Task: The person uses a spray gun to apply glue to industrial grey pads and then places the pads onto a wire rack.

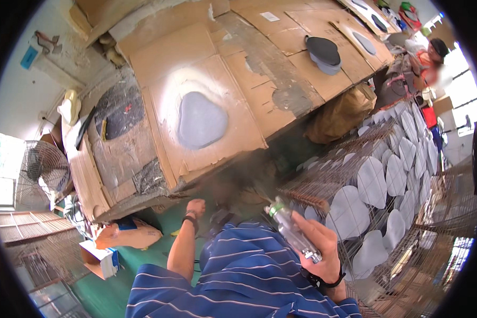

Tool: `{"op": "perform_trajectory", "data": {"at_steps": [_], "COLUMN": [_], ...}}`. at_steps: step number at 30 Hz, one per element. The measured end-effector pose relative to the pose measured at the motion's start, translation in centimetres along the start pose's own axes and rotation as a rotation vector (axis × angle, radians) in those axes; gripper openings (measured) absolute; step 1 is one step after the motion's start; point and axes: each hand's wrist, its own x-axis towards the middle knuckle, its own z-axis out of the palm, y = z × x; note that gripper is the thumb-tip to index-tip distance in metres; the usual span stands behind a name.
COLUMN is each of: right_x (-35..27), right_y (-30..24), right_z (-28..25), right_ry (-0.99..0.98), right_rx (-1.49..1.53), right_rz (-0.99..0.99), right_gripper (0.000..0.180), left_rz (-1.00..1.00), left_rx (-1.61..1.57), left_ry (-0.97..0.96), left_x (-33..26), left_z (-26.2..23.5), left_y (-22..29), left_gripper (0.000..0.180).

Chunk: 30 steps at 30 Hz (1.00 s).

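Observation:
My right hand is closed round a metal spray gun with a green ring near its tip, held in front of my body. Its nozzle end faces the table. My left hand hangs by the table's near edge, fingers curled, with no object showing in it. Beyond it, a grey, flat, rounded-triangle piece lies on a cardboard sheet, surrounded by whitish overspray.
Right of me, a wire rack carries many grey pieces. Dark and grey pieces lie stacked farther along the cardboard-covered table. A fan stands at left, near an open carton. A co-worker is at far right.

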Motion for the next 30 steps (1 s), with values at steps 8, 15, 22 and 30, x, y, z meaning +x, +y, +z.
{"op": "perform_trajectory", "data": {"at_steps": [8,15,22,30], "right_x": [2.8,5.4,3.1,6.6], "right_y": [-1.4,-3.1,-2.7,-3.2], "right_z": [1.2,2.4,1.1,2.4], "right_ry": [-0.065,0.124,0.038,0.075], "right_rx": [-0.149,-0.110,-0.137,-0.066], "right_rz": [0.090,0.058,0.130,-0.084], "right_gripper": [0.075,0.053,0.049,0.056], "left_rz": [-0.373,-0.129,-0.096,-0.138], "left_rx": [-0.028,-0.290,-0.337,-0.266], "left_ry": [0.131,0.063,0.089,0.129], "left_x": [1.1,2.6,1.8,2.7], "left_z": [-6.0,-6.8,-4.3,-4.6], "left_y": [-11.9,-7.9,-2.2,-9.7], "left_gripper": [0.030,0.017,0.029,0.031]}}
